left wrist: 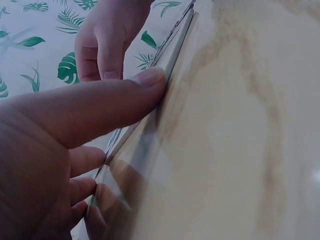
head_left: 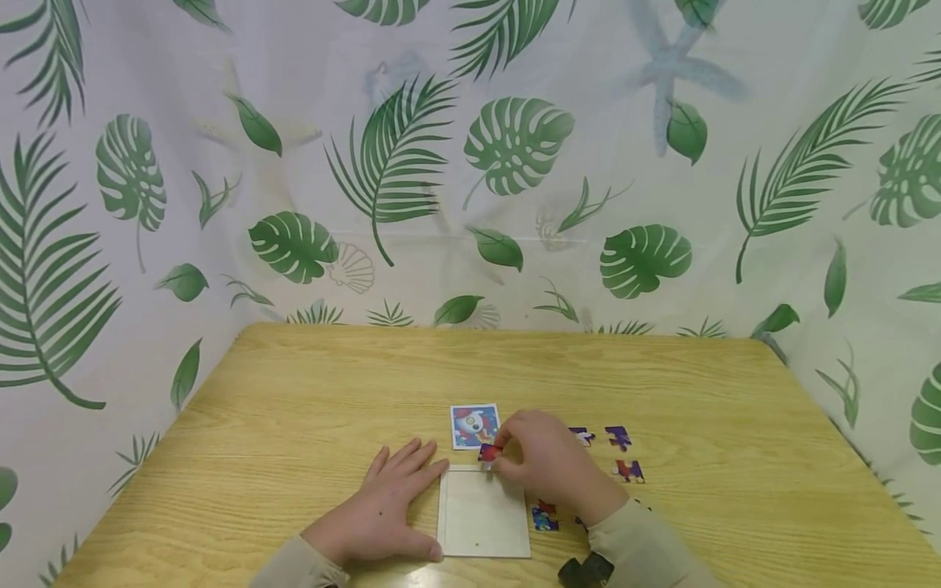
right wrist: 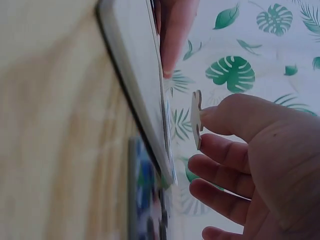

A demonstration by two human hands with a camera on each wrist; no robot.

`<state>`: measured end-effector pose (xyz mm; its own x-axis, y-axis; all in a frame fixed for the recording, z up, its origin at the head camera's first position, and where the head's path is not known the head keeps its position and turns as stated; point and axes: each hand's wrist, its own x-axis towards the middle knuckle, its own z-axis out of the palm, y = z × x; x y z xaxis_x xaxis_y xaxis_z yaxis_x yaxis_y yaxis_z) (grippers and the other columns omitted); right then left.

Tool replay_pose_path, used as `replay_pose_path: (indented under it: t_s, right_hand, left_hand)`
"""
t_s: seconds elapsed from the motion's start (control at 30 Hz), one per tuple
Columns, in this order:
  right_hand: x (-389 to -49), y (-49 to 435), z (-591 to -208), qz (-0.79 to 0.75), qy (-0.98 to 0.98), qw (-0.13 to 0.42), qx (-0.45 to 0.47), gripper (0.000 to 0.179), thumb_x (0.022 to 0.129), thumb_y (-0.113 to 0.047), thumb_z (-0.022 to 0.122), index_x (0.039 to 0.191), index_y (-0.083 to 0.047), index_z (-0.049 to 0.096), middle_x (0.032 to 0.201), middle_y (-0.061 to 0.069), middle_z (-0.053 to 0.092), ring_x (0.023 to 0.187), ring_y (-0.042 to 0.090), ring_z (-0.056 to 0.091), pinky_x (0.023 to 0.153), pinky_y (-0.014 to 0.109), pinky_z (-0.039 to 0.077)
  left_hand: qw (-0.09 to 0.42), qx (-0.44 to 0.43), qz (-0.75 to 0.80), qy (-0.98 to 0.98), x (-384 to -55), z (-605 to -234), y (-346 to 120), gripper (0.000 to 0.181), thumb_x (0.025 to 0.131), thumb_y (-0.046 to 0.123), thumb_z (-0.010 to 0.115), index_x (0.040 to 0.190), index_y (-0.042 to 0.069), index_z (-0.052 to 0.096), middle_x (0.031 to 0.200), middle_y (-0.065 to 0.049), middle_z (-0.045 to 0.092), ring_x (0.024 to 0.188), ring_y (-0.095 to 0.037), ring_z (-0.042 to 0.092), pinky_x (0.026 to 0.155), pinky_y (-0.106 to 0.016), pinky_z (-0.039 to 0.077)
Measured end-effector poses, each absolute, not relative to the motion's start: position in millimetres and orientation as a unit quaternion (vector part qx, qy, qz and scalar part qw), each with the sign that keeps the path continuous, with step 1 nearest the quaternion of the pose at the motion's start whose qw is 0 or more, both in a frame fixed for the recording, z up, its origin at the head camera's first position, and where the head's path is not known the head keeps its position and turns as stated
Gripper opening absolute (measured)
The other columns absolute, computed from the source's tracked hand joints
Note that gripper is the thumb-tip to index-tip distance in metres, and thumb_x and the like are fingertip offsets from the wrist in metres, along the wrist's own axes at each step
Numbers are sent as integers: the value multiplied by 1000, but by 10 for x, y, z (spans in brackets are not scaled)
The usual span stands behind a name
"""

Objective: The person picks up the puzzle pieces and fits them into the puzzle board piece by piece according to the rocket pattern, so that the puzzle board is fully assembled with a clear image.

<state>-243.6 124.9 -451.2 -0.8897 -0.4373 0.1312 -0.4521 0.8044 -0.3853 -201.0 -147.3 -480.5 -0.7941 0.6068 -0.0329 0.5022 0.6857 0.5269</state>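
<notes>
Between thumb and forefinger, my right hand (head_left: 547,461) pinches a red and purple jigsaw piece (head_left: 488,453) above the far edge of a pale wooden puzzle tray (head_left: 485,514). In the right wrist view the jigsaw piece (right wrist: 196,120) shows edge-on, clear of the tray (right wrist: 142,75). Palm down, my left hand (head_left: 393,506) rests on the table with fingers spread, its thumb touching the tray's near left corner. A picture card (head_left: 465,425) of a white figure on blue and red lies just behind the tray, partly covered by my right hand.
Several loose jigsaw pieces lie right of the tray, among them a purple one (head_left: 618,438), a red one (head_left: 629,470) and a blue-green one (head_left: 545,518); my right arm hides some. The wooden table (head_left: 331,376) meets a leaf-patterned cloth (head_left: 441,188) behind.
</notes>
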Motion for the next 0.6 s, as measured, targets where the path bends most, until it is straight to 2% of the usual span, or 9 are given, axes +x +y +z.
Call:
replay_pose_path:
  t_s: [0.17, 0.6]
  right_hand:
    - [-2374, 1144, -4521, 185, -948, 3, 261, 14, 84, -33, 78, 88, -22, 70, 93, -10, 64, 88, 13, 58, 88, 39, 51]
    - [-2310, 1014, -4583, 154, -939, 19, 308, 12, 83, -33, 77, 85, -23, 71, 85, -14, 60, 84, 10, 58, 88, 40, 52]
  left_hand:
    - [104, 303, 254, 913, -2007, -4798, -1473, 114, 70, 75, 73, 158, 14, 36, 167, -11, 19, 154, -33, 9, 117, -63, -4]
    - [104, 303, 248, 914, -2005, -4782, -1475, 112, 71, 73, 74, 159, 14, 36, 167, -10, 19, 154, -32, 8, 118, -62, -4]
